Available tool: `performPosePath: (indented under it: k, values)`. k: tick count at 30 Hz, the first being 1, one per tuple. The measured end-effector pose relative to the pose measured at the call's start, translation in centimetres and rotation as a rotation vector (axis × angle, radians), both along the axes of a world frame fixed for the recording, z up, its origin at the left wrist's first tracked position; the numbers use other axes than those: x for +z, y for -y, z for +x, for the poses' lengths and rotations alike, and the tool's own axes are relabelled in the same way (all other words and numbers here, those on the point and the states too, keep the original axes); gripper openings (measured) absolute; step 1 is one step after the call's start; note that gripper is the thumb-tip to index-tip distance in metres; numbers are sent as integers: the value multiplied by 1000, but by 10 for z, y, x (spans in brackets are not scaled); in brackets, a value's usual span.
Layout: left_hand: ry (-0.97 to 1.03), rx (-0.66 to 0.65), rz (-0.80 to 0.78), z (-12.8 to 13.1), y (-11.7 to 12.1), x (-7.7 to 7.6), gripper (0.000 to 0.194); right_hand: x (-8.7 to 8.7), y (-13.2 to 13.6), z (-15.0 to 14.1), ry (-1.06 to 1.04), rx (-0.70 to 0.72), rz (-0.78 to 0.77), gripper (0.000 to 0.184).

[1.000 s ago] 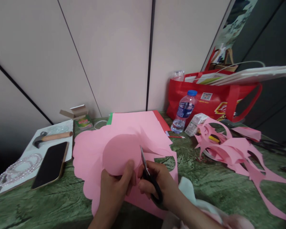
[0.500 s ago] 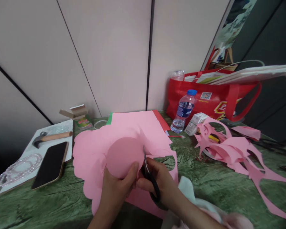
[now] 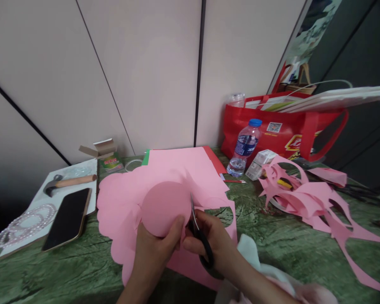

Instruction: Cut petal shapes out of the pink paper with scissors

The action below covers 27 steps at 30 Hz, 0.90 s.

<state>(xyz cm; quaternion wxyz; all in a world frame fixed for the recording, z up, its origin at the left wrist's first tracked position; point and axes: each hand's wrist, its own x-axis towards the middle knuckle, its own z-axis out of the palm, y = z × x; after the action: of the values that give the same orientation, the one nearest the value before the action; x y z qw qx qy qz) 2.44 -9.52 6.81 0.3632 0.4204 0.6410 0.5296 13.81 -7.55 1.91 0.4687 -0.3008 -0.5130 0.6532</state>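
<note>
A round pink paper disc (image 3: 165, 207) is pinched in my left hand (image 3: 158, 249), the thumb lying on its lower right part. My right hand (image 3: 210, 240) grips black-handled scissors (image 3: 204, 245). Their blades point up along the disc's right edge; whether they touch the paper is hard to tell. Beneath both hands lie pink paper sheets (image 3: 190, 162), with a scalloped pink paper shape (image 3: 114, 198) on the left. One sheet has a rounded cut-out to the right of my right hand.
On the left are a hammer (image 3: 72, 181), a phone (image 3: 68, 219) and bead strings (image 3: 28, 223). To the right stand a water bottle (image 3: 245, 147), a red bag (image 3: 272, 126) and pink paper scraps (image 3: 310, 198). A pale cloth (image 3: 250, 253) lies near my right forearm.
Almost nothing differs. Both hands, the disc and the scissors stay in nearly the same place.
</note>
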Motion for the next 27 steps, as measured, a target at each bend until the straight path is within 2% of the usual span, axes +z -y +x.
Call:
performPosePath:
  k: [8,17,27]
  values:
    - [-66,7,20,-2,-2,-6,39,-9,-1,-1,-26,8,27,29]
    - [-93,-44,-6,-3,0,-1,42,-6,1,0,14,7,24,23]
    - [-109,-34,2,-5,0,-3,42,-4,0,0,27,-8,1,19]
